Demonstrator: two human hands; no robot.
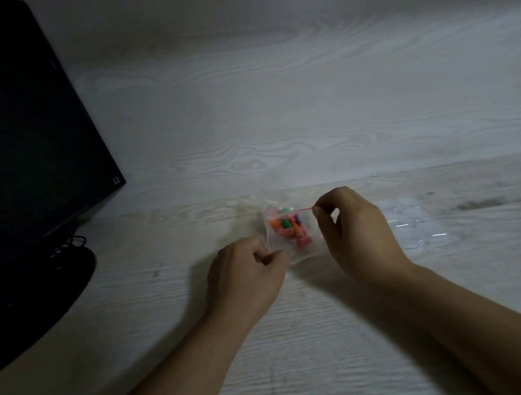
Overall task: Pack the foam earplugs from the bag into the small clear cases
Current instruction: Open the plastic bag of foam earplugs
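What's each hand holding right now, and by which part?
Both hold the clear bag of earplugs: left hand grips its lower left corner, right hand pinches the red-lined top edge at its upper right corner.

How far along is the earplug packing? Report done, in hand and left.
Done: nothing packed; the coloured earplugs are all inside the clear bag. In hand: the left hand grips the bag's lower corner while the right hand pinches its red-lined top edge, apparently opening it. Left: filling the clear cases lying to the right, seemingly empty.
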